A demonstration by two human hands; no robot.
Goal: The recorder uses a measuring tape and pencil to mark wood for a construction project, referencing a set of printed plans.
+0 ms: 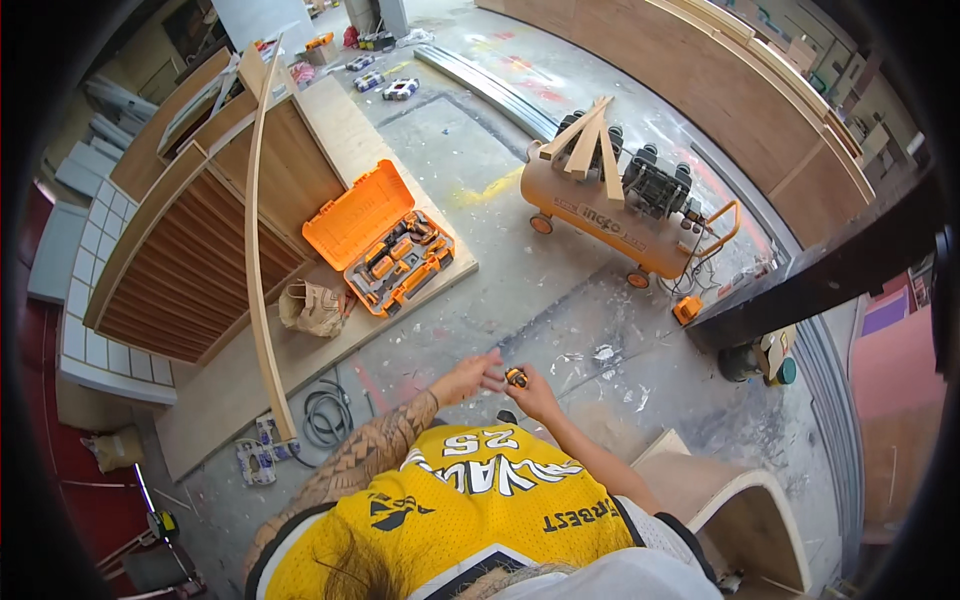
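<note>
In front of my chest, my right hand (537, 394) is closed around a small yellow-and-black tape measure (516, 377). My left hand (470, 378) is close beside it on the left, its fingers stretched out and a little blurred. No object shows in the left hand, and a narrow gap separates it from the tape measure. Farther off to the left, an orange tool case (352, 213) lies with its lid up on a wooden board, with a power tool (425, 232) and other orange-and-black tools inside.
An orange air compressor (590, 222) carrying several wood strips stands ahead to the right. A long bent wood strip (254, 230) leans over a slatted curved panel (190, 270) at left. A coiled hose (326, 415) lies on the floor. A curved wooden piece (735, 490) is at my right.
</note>
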